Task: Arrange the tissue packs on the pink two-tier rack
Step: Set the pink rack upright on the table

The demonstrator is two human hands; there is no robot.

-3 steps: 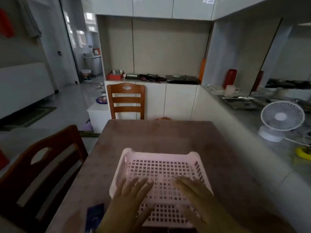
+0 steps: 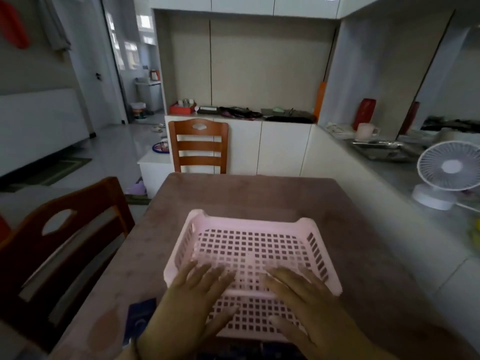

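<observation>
The pink two-tier rack [image 2: 249, 226] stands on the brown table [image 2: 259, 196], its perforated upper tray bare. My left hand [image 2: 200, 289] lies flat on the tray's near left part, fingers spread. My right hand [image 2: 298, 289] lies flat on the near right part, fingers spread too. Neither hand holds anything. A dark blue tissue pack [image 2: 139, 319] lies on the table left of my left wrist. More dark packs [image 2: 249, 350] show dimly under the rack's near edge, partly hidden by my arms.
A wooden chair [image 2: 198, 146] stands at the table's far end and another chair [image 2: 65, 245] at its left side. To the right runs a grey counter with a white desk fan [image 2: 449, 172], a metal tray and a pink mug [image 2: 366, 131].
Both hands stay flat on the upper tray. The view has tilted slightly; nothing else has moved.
</observation>
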